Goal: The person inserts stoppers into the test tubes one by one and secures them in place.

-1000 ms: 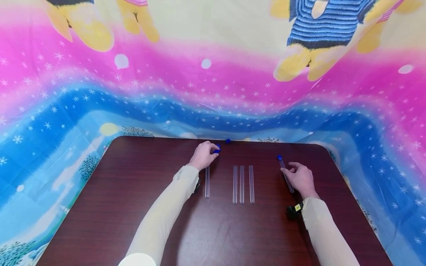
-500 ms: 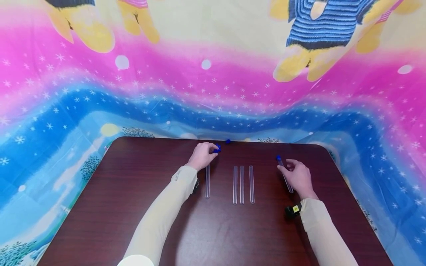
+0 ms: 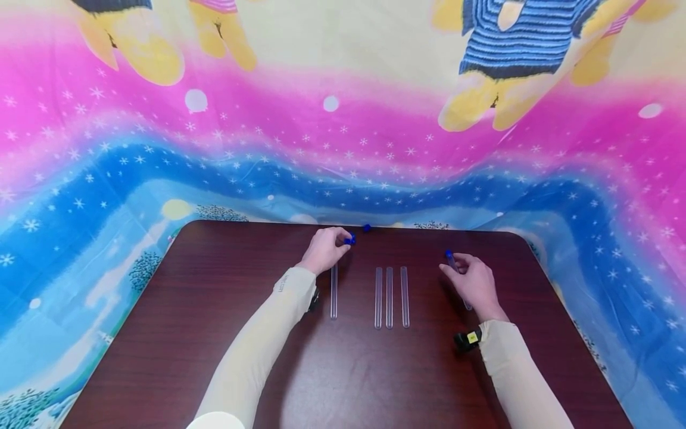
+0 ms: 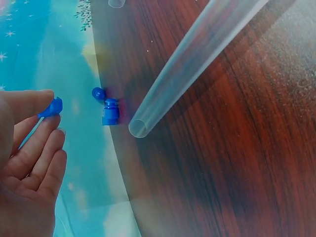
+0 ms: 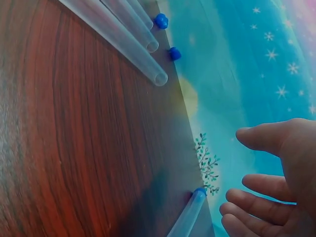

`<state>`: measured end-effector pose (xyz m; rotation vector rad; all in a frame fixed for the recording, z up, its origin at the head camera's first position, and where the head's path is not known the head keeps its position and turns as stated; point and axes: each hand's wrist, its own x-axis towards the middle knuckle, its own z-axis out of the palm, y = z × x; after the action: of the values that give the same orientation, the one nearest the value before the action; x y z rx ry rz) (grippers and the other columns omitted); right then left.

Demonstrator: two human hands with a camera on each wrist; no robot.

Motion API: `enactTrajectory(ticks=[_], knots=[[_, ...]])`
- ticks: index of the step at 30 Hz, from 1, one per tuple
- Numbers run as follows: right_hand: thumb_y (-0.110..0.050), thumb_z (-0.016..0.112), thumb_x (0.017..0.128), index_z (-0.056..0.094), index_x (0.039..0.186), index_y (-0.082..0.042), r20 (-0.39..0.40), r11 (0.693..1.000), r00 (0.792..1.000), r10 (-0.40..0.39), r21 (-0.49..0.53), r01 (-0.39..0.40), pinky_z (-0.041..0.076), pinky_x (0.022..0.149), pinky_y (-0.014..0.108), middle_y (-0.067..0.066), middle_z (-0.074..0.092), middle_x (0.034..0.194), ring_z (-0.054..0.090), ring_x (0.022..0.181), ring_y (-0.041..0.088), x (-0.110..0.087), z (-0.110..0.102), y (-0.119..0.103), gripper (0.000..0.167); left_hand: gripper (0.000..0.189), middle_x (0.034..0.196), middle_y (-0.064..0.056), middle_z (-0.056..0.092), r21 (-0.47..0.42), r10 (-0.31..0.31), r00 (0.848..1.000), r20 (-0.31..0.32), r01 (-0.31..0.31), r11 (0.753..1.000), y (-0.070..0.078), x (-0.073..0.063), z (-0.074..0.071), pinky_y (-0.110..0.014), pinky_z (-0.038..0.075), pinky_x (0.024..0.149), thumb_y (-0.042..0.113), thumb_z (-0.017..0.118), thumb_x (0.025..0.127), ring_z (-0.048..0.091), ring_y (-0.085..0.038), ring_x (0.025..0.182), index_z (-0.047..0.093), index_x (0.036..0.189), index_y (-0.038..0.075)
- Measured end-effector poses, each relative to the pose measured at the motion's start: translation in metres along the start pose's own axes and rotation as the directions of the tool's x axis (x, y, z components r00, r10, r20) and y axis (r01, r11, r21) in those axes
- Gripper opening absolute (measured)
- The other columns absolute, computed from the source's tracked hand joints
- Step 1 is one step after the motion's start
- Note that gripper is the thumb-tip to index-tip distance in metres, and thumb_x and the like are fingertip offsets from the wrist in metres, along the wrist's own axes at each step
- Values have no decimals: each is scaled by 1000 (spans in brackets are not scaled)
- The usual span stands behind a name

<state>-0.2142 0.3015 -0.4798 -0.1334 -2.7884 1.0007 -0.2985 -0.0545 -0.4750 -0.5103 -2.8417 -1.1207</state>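
Observation:
My left hand pinches a small blue stopper between thumb and fingertips. In the left wrist view it is held over the table's far edge, its other fingers loosely bent. An open clear test tube lies on the table below that hand. My right hand hovers with thumb and fingers spread, holding nothing. Beneath it lies a test tube with a blue stopper in its mouth, partly hidden by the hand in the head view.
Several clear, uncapped test tubes lie side by side mid-table. Two loose blue stoppers, one upright and one rounder, sit near the far edge. A printed cloth hangs behind the dark wooden table.
My right hand has come off the stoppered tube, drifting left and slightly up with its fingers opening. The left hand stays nearly in place with its stopper.

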Motion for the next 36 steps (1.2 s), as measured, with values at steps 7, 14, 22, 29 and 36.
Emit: enactTrajectory(ticks=[7, 14, 22, 29, 36], knots=[[-45, 71, 96, 57, 139, 4, 14, 1000, 1000, -15, 11, 15, 45, 100, 57, 23, 66, 119, 62, 110, 39, 0, 4, -4, 67, 21, 106, -7, 72, -48, -8, 1000, -4, 7, 999, 4, -1, -5, -35, 55, 81, 13, 73, 96, 65, -17, 92, 72, 116, 6], [-44, 69, 97, 52, 145, 3, 65, 1000, 998, -25, -3, 25, 44, 102, 59, 27, 62, 128, 59, 117, 43, -3, 7, -10, 69, 22, 108, -9, 72, -41, 12, 1000, -9, -12, 999, 6, -2, -10, -35, 55, 80, 14, 74, 96, 64, -18, 93, 72, 115, 5], [-42, 70, 96, 53, 144, 2, 98, 999, 995, -36, 9, 36, 45, 101, 58, 26, 62, 129, 59, 117, 42, -6, 15, -18, 67, 16, 105, -6, 71, -53, 22, 999, -39, -24, 998, 6, -6, -10, -34, 55, 78, 15, 75, 95, 63, -15, 90, 73, 110, 12], [-40, 72, 95, 55, 142, 1, 128, 999, 991, -29, 26, 26, 48, 98, 56, 24, 63, 126, 62, 113, 39, -10, 24, -22, 64, 17, 107, -8, 71, -95, 19, 999, -46, -23, 995, 5, -13, -9, -33, 56, 77, 15, 76, 95, 63, -19, 91, 72, 111, 11], [-37, 74, 94, 60, 137, 1, 134, 999, 990, -43, 2, 43, 52, 92, 52, 20, 68, 115, 65, 99, 33, -11, 36, -29, 59, 19, 107, -6, 72, -103, 40, 997, -70, -47, 994, 2, -21, -14, -35, 55, 79, 15, 77, 93, 65, -24, 95, 73, 112, 10]])
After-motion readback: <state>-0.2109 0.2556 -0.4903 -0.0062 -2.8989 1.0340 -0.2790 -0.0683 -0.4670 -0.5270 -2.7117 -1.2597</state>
